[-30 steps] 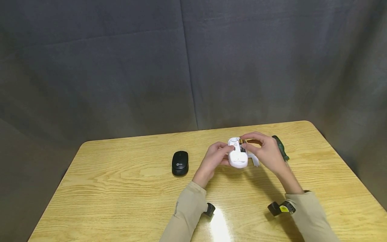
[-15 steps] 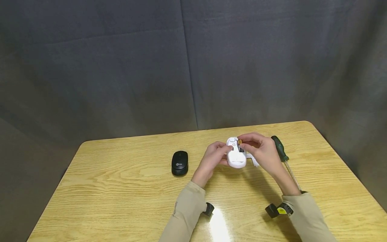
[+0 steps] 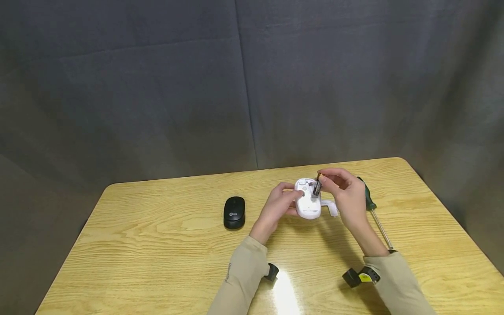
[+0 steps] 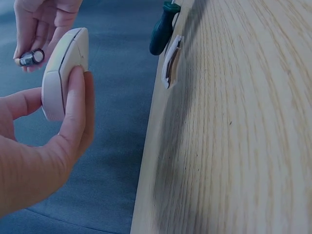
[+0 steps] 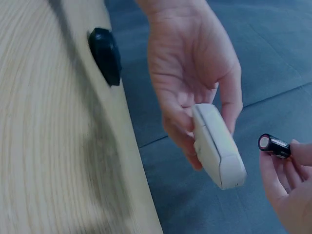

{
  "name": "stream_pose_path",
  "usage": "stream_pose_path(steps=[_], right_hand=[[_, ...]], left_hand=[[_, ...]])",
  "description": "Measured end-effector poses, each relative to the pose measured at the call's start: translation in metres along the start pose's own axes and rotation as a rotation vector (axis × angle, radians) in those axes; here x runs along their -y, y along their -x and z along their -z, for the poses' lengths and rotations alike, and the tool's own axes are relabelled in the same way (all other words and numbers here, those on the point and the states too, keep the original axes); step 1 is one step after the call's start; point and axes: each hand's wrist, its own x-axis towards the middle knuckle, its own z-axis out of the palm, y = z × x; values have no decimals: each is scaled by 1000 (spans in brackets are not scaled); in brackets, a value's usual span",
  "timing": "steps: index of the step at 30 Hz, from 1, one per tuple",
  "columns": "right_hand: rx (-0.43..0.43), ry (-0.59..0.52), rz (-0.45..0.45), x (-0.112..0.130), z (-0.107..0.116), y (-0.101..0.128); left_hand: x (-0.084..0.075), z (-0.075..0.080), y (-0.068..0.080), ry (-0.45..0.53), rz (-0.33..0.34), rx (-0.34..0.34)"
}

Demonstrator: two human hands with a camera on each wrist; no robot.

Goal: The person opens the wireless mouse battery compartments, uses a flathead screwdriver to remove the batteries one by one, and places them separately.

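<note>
My left hand [image 3: 277, 205] grips a white computer mouse [image 3: 307, 202] held underside up above the table; the same mouse [image 4: 63, 70] shows edge-on in the left wrist view and again [image 5: 217, 153] in the right wrist view. My right hand [image 3: 342, 192] pinches a small black battery [image 3: 316, 186] with a gold end, lifted just clear of the mouse's open battery slot. The battery [image 5: 274, 145] hangs apart from the mouse in the right wrist view, and its end [image 4: 30, 57] shows between my fingers in the left wrist view.
A white battery cover [image 3: 330, 208] lies on the wooden table [image 3: 157, 245] under my right hand. A green-handled screwdriver [image 3: 372, 208] lies to the right. A black mouse [image 3: 234, 212] sits to the left. Grey cloth hangs behind.
My right hand has pulled the battery up out of the white mouse's slot and tilted it upright. The left hand keeps the mouse almost still.
</note>
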Motion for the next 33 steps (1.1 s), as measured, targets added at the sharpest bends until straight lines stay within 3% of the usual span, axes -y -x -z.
stream_pose_path(steps=[6, 11, 19, 26, 33], right_hand=[[-64, -244, -188, 2, 4, -4], [-61, -292, -312, 3, 9, -8], [9, -262, -377, 2, 18, -12], [77, -150, -396, 0, 24, -12], [132, -92, -397, -5, 27, -13]], left_hand=[[-1, 1, 1, -42, 3, -2], [0, 2, 1, -56, -14, -3], [2, 3, 0, -72, -60, 18], [1, 2, 1, -141, -110, -2], [3, 3, 1, -308, -253, -58]])
